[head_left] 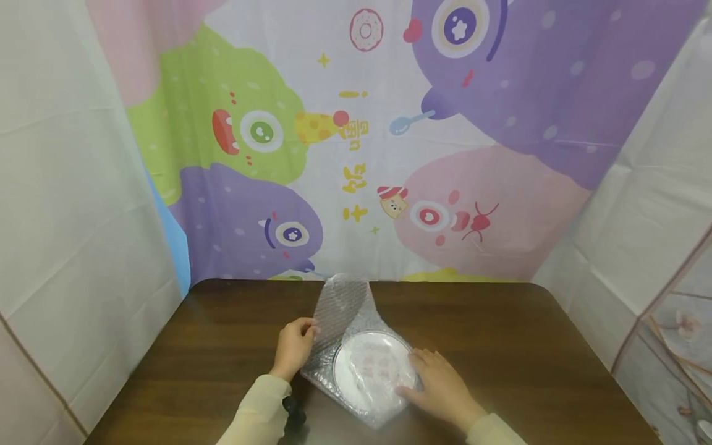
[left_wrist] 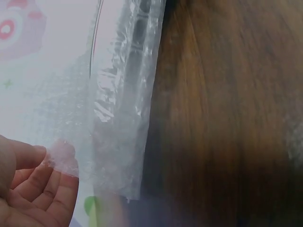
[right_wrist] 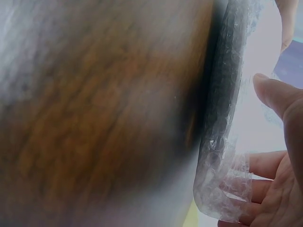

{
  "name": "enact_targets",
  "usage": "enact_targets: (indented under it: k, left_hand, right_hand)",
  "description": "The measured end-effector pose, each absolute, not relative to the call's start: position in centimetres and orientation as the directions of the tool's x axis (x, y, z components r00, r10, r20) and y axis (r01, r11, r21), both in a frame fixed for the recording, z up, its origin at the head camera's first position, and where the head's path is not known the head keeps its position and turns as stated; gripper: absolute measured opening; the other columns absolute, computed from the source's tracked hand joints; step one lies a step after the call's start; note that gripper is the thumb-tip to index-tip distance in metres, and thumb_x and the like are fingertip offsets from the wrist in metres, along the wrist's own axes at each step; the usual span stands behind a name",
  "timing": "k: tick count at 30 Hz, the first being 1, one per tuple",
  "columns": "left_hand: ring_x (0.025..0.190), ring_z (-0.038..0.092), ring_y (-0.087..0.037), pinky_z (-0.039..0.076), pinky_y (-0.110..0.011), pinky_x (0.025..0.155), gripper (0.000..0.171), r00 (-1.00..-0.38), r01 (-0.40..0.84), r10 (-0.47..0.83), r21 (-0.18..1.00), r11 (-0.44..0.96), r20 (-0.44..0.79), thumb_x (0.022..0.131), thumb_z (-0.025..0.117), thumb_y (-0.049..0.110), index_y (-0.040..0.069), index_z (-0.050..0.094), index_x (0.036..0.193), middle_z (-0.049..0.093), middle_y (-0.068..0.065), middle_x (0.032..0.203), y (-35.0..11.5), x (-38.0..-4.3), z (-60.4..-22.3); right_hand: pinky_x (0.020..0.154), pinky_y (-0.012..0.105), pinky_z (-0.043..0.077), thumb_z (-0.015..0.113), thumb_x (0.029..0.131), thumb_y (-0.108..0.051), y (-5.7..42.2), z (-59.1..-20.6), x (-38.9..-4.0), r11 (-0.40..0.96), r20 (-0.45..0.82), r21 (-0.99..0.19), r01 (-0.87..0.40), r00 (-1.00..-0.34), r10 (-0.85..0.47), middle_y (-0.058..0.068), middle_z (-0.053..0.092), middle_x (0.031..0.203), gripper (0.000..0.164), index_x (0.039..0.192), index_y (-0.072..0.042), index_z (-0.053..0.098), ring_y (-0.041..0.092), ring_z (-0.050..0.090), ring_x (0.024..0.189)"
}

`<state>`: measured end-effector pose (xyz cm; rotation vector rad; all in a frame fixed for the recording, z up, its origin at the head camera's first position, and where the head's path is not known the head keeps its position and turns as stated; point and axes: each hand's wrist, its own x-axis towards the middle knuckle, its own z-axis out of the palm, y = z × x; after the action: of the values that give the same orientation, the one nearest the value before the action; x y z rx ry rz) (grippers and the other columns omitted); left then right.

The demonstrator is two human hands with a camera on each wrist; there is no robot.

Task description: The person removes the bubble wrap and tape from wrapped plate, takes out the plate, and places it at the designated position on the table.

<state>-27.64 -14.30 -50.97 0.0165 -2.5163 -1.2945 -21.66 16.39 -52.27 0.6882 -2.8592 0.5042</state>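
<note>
A round white plate (head_left: 374,374) with a dark rim line lies in clear bubble wrap (head_left: 340,309) on the table. Faint reddish marks show at its middle. My left hand (head_left: 295,347) pinches the left edge of a raised flap of wrap, between thumb and fingers. The left wrist view shows this hand (left_wrist: 40,182) with the thin film at its fingertips. At the plate's right side, my right hand (head_left: 442,386) holds the wrapped edge, thumb over the plate. In the right wrist view, some fingers (right_wrist: 265,163) are partly behind the clear wrap.
A dark brown wooden table (head_left: 517,346) lies under everything. Behind it hangs a cloth (head_left: 356,247) printed with cartoon monsters. Pale sheets (head_left: 72,204) hang at both sides. A dark band (head_left: 293,414) is at the left sleeve's cuff.
</note>
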Motion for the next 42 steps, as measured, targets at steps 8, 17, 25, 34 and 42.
enact_targets:
  k: [8,17,25,34,42]
  left_hand:
    - [0.076,0.066,-0.022,0.051,-0.029,0.064,0.015,-0.949,0.08,-0.198,0.793,0.603,0.246,0.087,0.062,0.0,-0.005,0.071,0.098,0.073,-0.017,0.087,-14.8,-28.3,-51.6]
    - [0.076,0.064,-0.024,0.05,-0.031,0.063,0.018,-0.959,0.003,-0.218,0.774,0.633,0.182,0.086,0.06,-0.002,-0.007,0.069,0.1,0.071,-0.017,0.086,-15.4,-28.7,-52.1]
    - [0.078,0.065,-0.025,0.052,-0.035,0.065,0.02,-0.964,-0.029,-0.219,0.758,0.652,0.152,0.086,0.06,-0.001,-0.007,0.066,0.104,0.07,-0.016,0.086,-15.7,-28.9,-52.4]
    - [0.09,0.061,-0.032,0.051,-0.048,0.081,0.032,-0.952,0.043,-0.176,0.678,0.733,0.251,0.08,0.066,0.0,-0.004,0.061,0.112,0.063,-0.018,0.099,-15.8,-28.8,-52.5]
    - [0.109,0.059,-0.04,0.05,-0.051,0.093,0.034,-0.936,0.193,-0.038,0.599,0.777,0.351,0.084,0.067,0.001,-0.005,0.062,0.117,0.059,-0.023,0.117,-15.0,-28.8,-52.0]
  right_hand:
    - [0.113,0.059,0.034,0.067,0.083,-0.056,16.4,-52.2,-21.7,0.831,0.222,-0.302,-0.467,-0.882,-0.416,0.026,0.056,0.136,0.078,0.132,0.004,0.056,0.047,0.051,0.128]
    - [0.113,0.059,0.035,0.068,0.083,-0.054,16.4,-52.2,-21.8,0.824,0.23,-0.301,-0.48,-0.875,-0.426,0.025,0.057,0.136,0.076,0.131,0.004,0.056,0.046,0.051,0.128]
    - [0.113,0.059,0.035,0.067,0.084,-0.055,16.4,-52.1,-21.8,0.821,0.226,-0.309,-0.48,-0.876,-0.427,0.026,0.056,0.137,0.077,0.132,0.004,0.056,0.045,0.051,0.128]
    - [0.112,0.059,0.035,0.068,0.084,-0.055,16.4,-52.3,-21.9,0.824,0.218,-0.31,-0.475,-0.879,-0.425,0.026,0.055,0.137,0.077,0.132,0.005,0.056,0.045,0.051,0.128]
    - [0.113,0.058,0.035,0.067,0.084,-0.056,16.5,-52.4,-21.9,0.828,0.226,-0.3,-0.475,-0.878,-0.422,0.026,0.056,0.137,0.078,0.132,0.005,0.056,0.044,0.052,0.128]
